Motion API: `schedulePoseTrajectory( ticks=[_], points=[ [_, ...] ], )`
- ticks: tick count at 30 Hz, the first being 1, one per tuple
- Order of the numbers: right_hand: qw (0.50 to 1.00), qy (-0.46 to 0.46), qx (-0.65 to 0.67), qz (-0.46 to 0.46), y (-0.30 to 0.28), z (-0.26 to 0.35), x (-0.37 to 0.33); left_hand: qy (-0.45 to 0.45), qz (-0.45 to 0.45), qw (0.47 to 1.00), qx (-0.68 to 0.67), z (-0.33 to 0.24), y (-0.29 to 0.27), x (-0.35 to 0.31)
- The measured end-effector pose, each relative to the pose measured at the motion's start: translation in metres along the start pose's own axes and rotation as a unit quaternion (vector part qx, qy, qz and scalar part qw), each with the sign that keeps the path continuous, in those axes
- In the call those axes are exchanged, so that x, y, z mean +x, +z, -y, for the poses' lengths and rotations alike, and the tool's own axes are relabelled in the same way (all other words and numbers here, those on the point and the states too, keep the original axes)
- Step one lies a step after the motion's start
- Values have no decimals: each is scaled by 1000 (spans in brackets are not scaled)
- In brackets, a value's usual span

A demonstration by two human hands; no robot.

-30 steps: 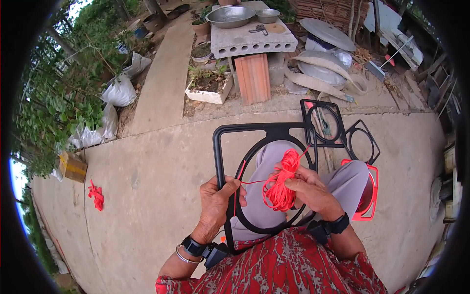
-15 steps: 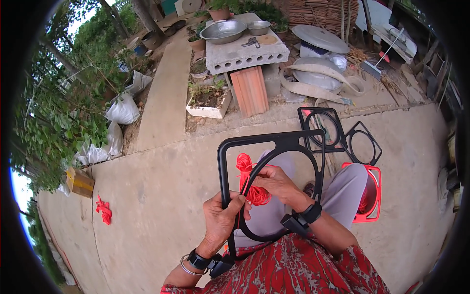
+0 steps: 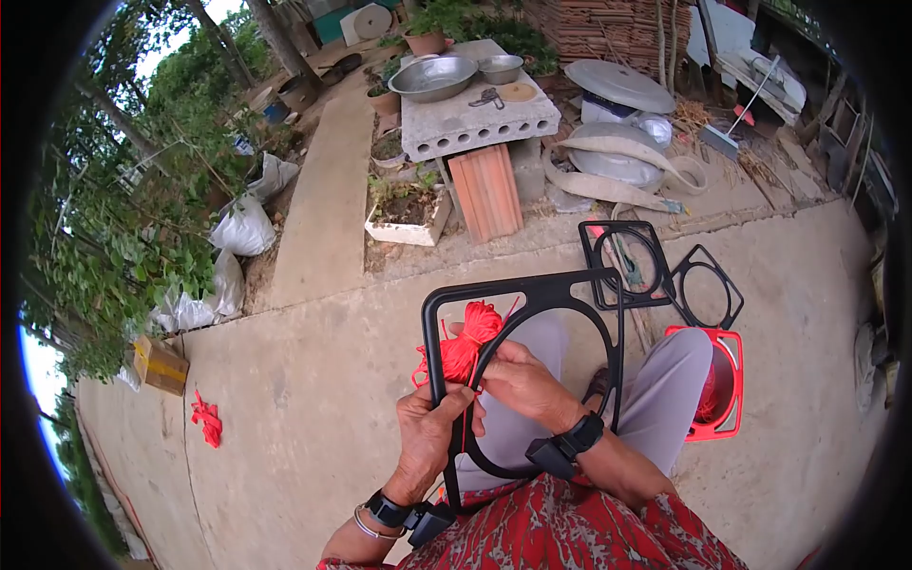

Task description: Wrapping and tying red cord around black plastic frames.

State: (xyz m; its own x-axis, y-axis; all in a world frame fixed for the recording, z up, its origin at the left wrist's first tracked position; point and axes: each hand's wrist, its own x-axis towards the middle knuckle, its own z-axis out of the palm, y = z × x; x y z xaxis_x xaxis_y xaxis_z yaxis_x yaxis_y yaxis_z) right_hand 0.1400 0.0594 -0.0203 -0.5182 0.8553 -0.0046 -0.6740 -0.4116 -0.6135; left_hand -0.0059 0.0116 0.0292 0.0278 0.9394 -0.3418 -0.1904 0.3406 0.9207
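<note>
A black square frame [image 3: 541, 287] with a large round opening is held upright over my lap. My left hand [image 3: 427, 437] is closed on its left side, the thumb pressing near the inner ring. A bundle of thin red cord [image 3: 483, 323] lies behind the frame's left corner, bunched in the middle, with loose loops at its left. Closed at the bundle's lower right, my right hand [image 3: 532, 385] grips the cord through the frame's opening; some of its fingers are hidden behind the ring. A strand of cord runs down by the left thumb.
Two more black frames [image 3: 591, 249] lie on the concrete ahead to the right. By my right knee stands a red square-rimmed container [image 3: 735, 385] with red cord inside. A red bundle [image 3: 206, 423] and a cardboard box [image 3: 160, 365] are at left. A concrete slab table [image 3: 484, 122] holds metal basins.
The cord bundle has swung from hanging inside the ring to up and left behind the frame's corner. My right hand has shifted slightly lower; the left keeps its hold.
</note>
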Motion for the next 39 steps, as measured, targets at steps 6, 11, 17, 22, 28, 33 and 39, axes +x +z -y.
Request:
schedulePoseTrajectory(
  ticks=[6,11,17,22,28,33,39],
  points=[
    [997,-22,66,30,-6,2,-9,-1,-3,1000,6,1,4,1],
    [994,-37,102,-16,18,8,-11,0,-9,1000,8,4,10,5],
    [985,25,16,-169,38,17,6,34,1,999,27,8,12,12],
    [977,62,-1,-206,39,14,2,41,2,999,7,9,7,8],
    [993,37,47,-102,41,33,-16,57,17,998,-11,-7,12,3],
    [978,-62,20,-200,44,69,-55,92,-7,995,-25,-16,8,16],
    [973,-200,114,-31,40,99,-99,141,-28,990,-12,-19,25,28]
  ],
)
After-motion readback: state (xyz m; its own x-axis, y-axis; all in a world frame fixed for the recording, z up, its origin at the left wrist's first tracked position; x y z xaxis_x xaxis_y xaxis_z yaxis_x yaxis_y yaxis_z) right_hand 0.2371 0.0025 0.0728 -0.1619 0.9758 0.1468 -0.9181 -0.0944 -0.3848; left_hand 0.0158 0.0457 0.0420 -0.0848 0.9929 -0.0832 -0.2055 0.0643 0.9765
